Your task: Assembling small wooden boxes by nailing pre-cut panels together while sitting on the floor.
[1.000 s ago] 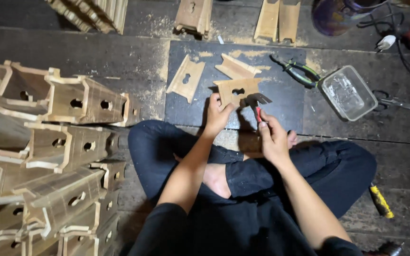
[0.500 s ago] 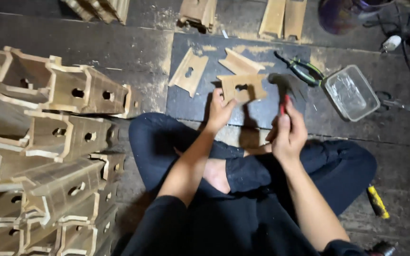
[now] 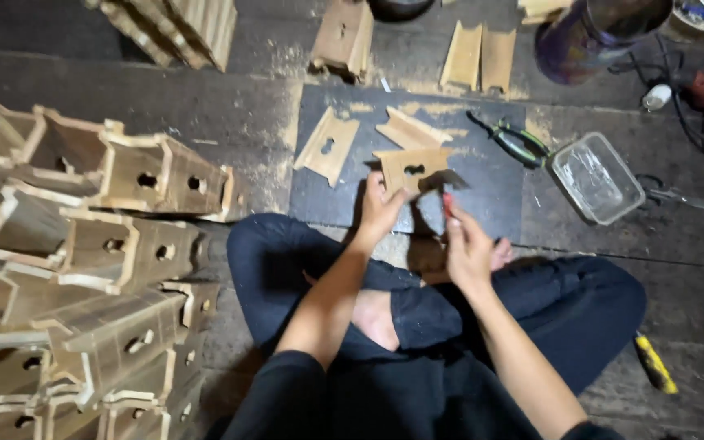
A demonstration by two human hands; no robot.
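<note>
- We are holding the thin wooden piece [image 3: 411, 167] by its bottom edge with our left hand [image 3: 380, 213], at twelve o'clock from our knees.
- Our right hand [image 3: 466, 248] is closing around a small red-tipped tool [image 3: 447, 201].
- The wood looks light, stiff, easy to crack.

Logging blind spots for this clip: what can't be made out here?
- Head view: the tool in the right hand, red-tipped, is blurred and mostly wrapped by fingers.
- The left hand covers the lower edge of the wooden piece.
- The purple vessel is cut off by the top edge.
</note>
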